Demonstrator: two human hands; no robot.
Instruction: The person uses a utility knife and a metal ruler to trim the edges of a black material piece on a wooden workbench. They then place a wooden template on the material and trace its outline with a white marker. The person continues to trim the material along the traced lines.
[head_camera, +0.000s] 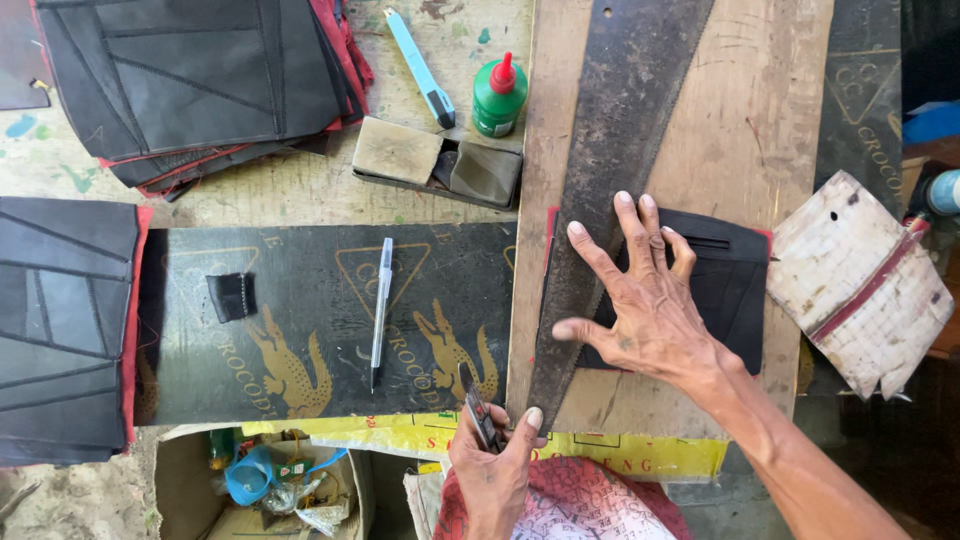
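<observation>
Black leather panel (735, 290) with a red edge lies flat on a wooden board (760, 120) at the right of the workbench, partly covered by a dark, rusty metal straightedge (615, 150) that runs diagonally across the board. Right hand (645, 300) is spread wide, palm down, pressing both the straightedge and the panel; its fingers (585, 245) fan out over the metal. Left hand (495, 460) sits at the near edge of the bench, curled around a small utility knife (482, 418) close to the lower tip of the straightedge. Just left lies a long black sheet (300, 320) printed with gold crocodiles, with a white pen (381, 305) on it. Farther back stand a green glue bottle (498, 97), a blue cutter (420, 66) and stacked black panels (200, 85).
</observation>
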